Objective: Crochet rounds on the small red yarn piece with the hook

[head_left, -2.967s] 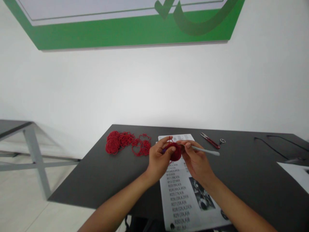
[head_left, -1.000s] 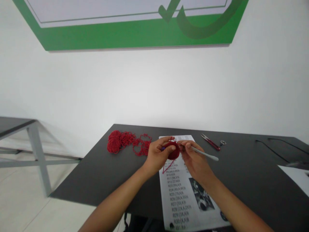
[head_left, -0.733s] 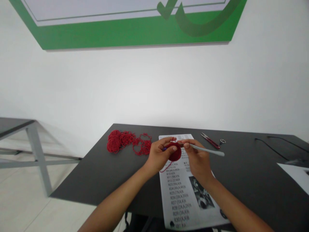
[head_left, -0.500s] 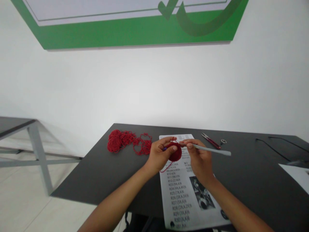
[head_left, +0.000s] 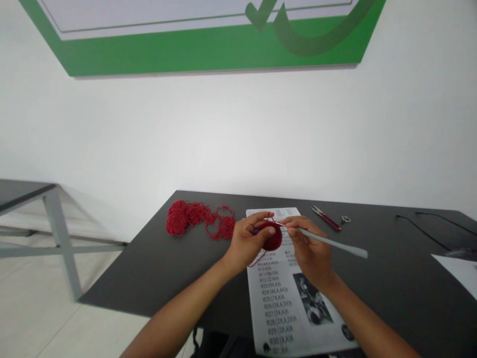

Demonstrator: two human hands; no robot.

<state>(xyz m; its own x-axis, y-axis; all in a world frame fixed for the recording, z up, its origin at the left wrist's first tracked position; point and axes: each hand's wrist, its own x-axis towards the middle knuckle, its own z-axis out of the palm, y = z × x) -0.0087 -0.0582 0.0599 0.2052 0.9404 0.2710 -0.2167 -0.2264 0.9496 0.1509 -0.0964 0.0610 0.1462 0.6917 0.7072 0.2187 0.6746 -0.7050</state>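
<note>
A round, dark red crochet piece [head_left: 273, 240] is pinched between the thumb and fingers of my left hand [head_left: 246, 237]. A strand of red yarn loops up from it around my left index finger, and a small purple item [head_left: 255, 231] shows beside my thumb. My right hand [head_left: 310, 248] grips a crochet hook [head_left: 335, 243] with a pale grey handle, its thin metal shaft reaching the upper edge of the piece. Whether the hook's tip is inside a stitch is too small to tell. A loose yarn tail [head_left: 257, 261] hangs below the piece.
Under my hands lies a printed pattern sheet [head_left: 276, 303] on the dark table [head_left: 208, 278]. A heap of red yarn [head_left: 182, 219] sits at the left. Red-handled thread snips [head_left: 326, 219] and a small metal ring [head_left: 346, 219] lie behind my right hand. Glasses [head_left: 425, 233] and white paper [head_left: 458, 271] are farther right.
The hook's handle end has swung right and downward as my right hand shifted slightly right. More of the metal shaft shows now. My left hand keeps its hold on the crochet piece.
</note>
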